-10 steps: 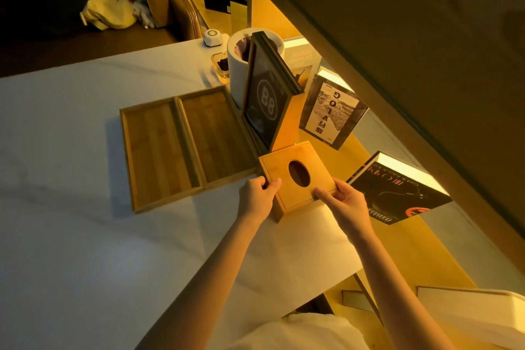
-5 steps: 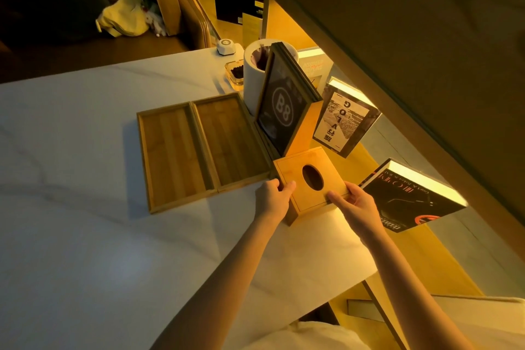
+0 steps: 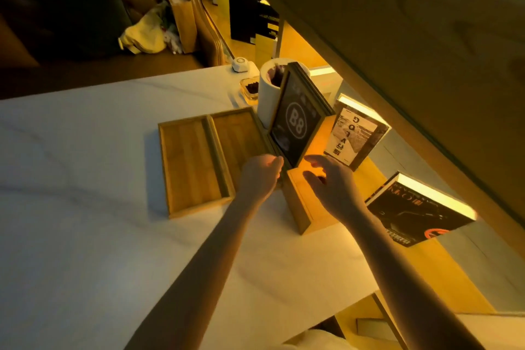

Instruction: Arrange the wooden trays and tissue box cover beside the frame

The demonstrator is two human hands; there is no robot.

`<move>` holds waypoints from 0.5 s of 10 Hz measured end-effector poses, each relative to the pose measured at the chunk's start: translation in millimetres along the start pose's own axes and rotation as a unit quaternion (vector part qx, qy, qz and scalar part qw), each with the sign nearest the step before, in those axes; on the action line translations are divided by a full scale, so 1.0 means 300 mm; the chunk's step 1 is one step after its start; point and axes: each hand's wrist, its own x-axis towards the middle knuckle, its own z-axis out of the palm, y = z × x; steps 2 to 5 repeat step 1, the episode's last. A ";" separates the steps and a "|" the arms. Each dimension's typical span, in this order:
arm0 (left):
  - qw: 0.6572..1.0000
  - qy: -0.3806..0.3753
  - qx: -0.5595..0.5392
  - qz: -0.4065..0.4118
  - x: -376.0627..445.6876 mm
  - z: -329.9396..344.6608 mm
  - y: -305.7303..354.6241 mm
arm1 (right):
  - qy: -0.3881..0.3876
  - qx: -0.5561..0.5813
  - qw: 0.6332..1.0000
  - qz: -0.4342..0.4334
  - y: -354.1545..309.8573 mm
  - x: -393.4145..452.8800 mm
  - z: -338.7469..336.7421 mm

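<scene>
Two shallow wooden trays lie side by side on the white table, the left tray (image 3: pixel 193 162) touching the right tray (image 3: pixel 235 136). A dark frame (image 3: pixel 295 122) marked "B8" stands upright against the right tray's far side. The wooden tissue box cover (image 3: pixel 298 204) sits just in front of the frame, its top largely hidden by my hands. My left hand (image 3: pixel 260 176) is curled with its fingertips at the frame's lower corner; whether it grips anything is hidden. My right hand (image 3: pixel 332 187) hovers over the box cover with fingers spread, holding nothing.
A white cylinder (image 3: pixel 267 94) and a small glass dish (image 3: pixel 251 89) stand behind the frame. Two books, one upright (image 3: pixel 352 133) and one lying open-side up (image 3: pixel 412 210), sit on the yellow-lit shelf to the right. A slanted wooden panel (image 3: pixel 397 37) overhangs. The table edge (image 3: pixel 341 304) is near me.
Both hands have come off the sides of the tissue box cover and moved up toward the base of the frame. The view has shifted, so everything sits lower and further right.
</scene>
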 end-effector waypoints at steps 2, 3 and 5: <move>0.994 0.081 0.018 0.071 -0.025 -0.167 0.106 | 0.027 0.129 0.989 -0.061 -0.158 0.071 -0.065; 0.994 0.081 0.018 0.071 -0.025 -0.167 0.106 | 0.027 0.129 0.989 -0.061 -0.158 0.071 -0.065; 0.994 0.081 0.018 0.071 -0.025 -0.167 0.106 | 0.027 0.129 0.989 -0.061 -0.158 0.071 -0.065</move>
